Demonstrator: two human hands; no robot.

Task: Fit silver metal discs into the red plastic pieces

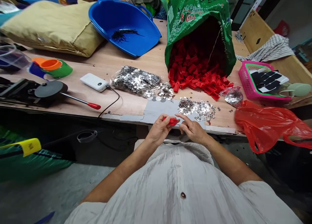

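Note:
My left hand (pixel 159 129) is closed around a small red plastic piece (pixel 172 121) at the table's near edge. My right hand (pixel 192 129) pinches at the same piece from the right, its fingers pressed together; whether a tiny metal part sits between them is too small to tell. Just beyond the hands lies a loose scatter of small silver metal bits (pixel 197 108) on a grey sheet (pixel 156 111). Farther back, a heap of red plastic pieces (pixel 197 77) spills from a green woven sack (pixel 195 9) lying on its side.
A clear bag of silver bits (pixel 135 81) lies left of centre, a white power bank (pixel 94 82) with a black cable beside it. A blue basin (pixel 122 22), a tan cushion (pixel 48 25), a pink basket (pixel 248 84), a red plastic bag (pixel 268 126) and a black hand press (pixel 46 92) surround the work spot.

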